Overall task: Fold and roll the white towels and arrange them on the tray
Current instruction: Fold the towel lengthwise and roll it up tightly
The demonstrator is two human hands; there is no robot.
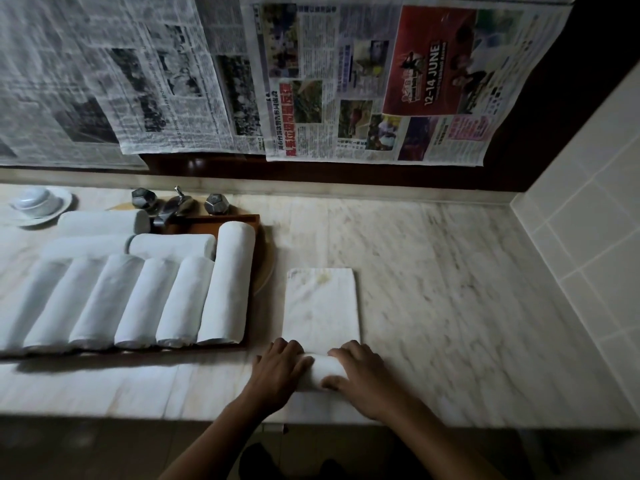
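A white towel (320, 306), folded into a narrow strip, lies on the marble bench (450, 289) near its front edge, just to the right of the tray (225, 218). Its far part lies flat, running away from the front edge; its near end is wound into a short roll, and both hands sit on that roll. The left hand (277, 368) covers the roll's left end with its fingers curled over the top. The right hand (356, 375) covers the right end the same way, fingers bent over the cloth and thumb on the near side. A bare stretch of roll shows between the two hands.

The dark wooden tray sits toward the bench's left side and holds rolled towels (223, 285) packed closely. Six lie side by side in the front row, touching one another, the rightmost one longer and reaching toward the tray's back rim. Behind them two more lie end to end across the row, and another lies further back still — whether the leftmost rolls rest on the tray or beside it cannot be told.

At the tray's back edge stands a metal tap (173, 206) between two faceted knobs. Near the bench's back left corner a white saucer (59, 202) carries an upturned white bowl. Newspaper sheets (381, 81) hang along the back wall, and pale tiles (588, 202) cover the wall at the bench's right end.
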